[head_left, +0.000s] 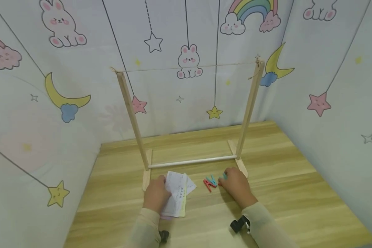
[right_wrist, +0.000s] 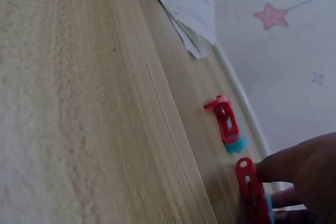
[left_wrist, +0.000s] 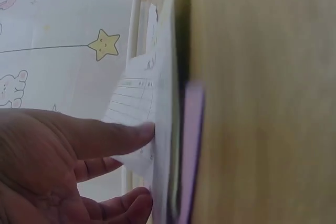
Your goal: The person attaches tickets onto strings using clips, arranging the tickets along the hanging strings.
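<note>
My left hand (head_left: 156, 194) grips a stack of printed paper slips (head_left: 175, 196) by its left side, with white, yellow and pink sheets showing. In the left wrist view the thumb (left_wrist: 126, 137) lies against the white paper (left_wrist: 164, 108), and a pink edge (left_wrist: 191, 140) sticks out below. On the right, my right hand (head_left: 235, 186) has its fingers curled at a red clothespin (right_wrist: 249, 187) and a teal one (head_left: 225, 176), low over the table. Just left of them, another red clothespin (head_left: 208, 185) and a teal clothespin (head_left: 211, 180) lie together.
Behind the hands stands a wooden frame with a left post (head_left: 131, 120), a right post (head_left: 251, 108) and a string (head_left: 189, 67) tied between their tops. A white rod (head_left: 192, 161) joins the feet low down. Patterned cloth walls (head_left: 173, 113) enclose the wooden table (head_left: 285, 193).
</note>
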### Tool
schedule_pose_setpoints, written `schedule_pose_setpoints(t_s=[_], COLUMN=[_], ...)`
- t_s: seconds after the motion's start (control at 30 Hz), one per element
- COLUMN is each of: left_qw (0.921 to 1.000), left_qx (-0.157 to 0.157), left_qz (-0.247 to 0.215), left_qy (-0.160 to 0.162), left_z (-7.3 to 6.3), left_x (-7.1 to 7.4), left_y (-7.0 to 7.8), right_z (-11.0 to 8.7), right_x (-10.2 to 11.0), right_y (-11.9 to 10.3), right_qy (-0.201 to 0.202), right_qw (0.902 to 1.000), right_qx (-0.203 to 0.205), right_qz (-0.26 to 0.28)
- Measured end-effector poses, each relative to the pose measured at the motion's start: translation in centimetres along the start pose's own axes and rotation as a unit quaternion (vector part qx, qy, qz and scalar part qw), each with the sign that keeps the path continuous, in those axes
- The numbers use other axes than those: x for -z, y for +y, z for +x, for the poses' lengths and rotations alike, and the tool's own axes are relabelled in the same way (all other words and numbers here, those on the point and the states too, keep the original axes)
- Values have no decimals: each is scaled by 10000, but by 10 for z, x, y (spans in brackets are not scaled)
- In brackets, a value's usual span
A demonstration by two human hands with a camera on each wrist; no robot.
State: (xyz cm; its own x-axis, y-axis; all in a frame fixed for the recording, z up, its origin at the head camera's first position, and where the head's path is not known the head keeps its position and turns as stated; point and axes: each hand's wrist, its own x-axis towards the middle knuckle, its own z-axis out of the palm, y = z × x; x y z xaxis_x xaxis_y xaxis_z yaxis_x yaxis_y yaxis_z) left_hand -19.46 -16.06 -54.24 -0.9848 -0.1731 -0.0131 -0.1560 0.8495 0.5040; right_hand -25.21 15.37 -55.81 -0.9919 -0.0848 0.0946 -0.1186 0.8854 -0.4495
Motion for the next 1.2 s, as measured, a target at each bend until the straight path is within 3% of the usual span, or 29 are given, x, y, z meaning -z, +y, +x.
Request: schedule_pose_setpoints(t_s=[0.13, 0.33, 0.47, 0.6, 0.77, 0.93, 1.07, 1.2], left_qw=[9998, 9981, 9951, 9877, 9753, 9620, 9494, 9341], left_qx=[-98, 22, -19, 46, 141, 104, -31, -386], left_qz=[-111, -558, -965, -1546, -2107, -2591, -2950, -3234], left_qy=[160, 242, 212, 236, 645, 853, 1074, 1464], left_z=[-4, -13, -20, -24, -19, -1, 20, 39], left_x=[-3, 4, 12, 28, 65, 119, 162, 196], left_y=[1, 1, 0, 2, 11, 24, 44, 63], right_z=[1, -1, -2, -2, 4, 17, 34, 50], right_x=[-2, 2, 8, 18, 46, 101, 163, 227], right_y=[-1, -3, -6, -11, -18, -44, -86, -147], right_qy=[16, -11, 216, 456, 232, -376, -548, -238], right_qw=[9999, 9998, 9953, 9802, 9678, 9532, 9304, 9204], right_qx=[111, 131, 11, 70, 622, 1021, 1345, 2002], right_qz=[-67, 178, 947, 1924, 2429, 2820, 3366, 3351])
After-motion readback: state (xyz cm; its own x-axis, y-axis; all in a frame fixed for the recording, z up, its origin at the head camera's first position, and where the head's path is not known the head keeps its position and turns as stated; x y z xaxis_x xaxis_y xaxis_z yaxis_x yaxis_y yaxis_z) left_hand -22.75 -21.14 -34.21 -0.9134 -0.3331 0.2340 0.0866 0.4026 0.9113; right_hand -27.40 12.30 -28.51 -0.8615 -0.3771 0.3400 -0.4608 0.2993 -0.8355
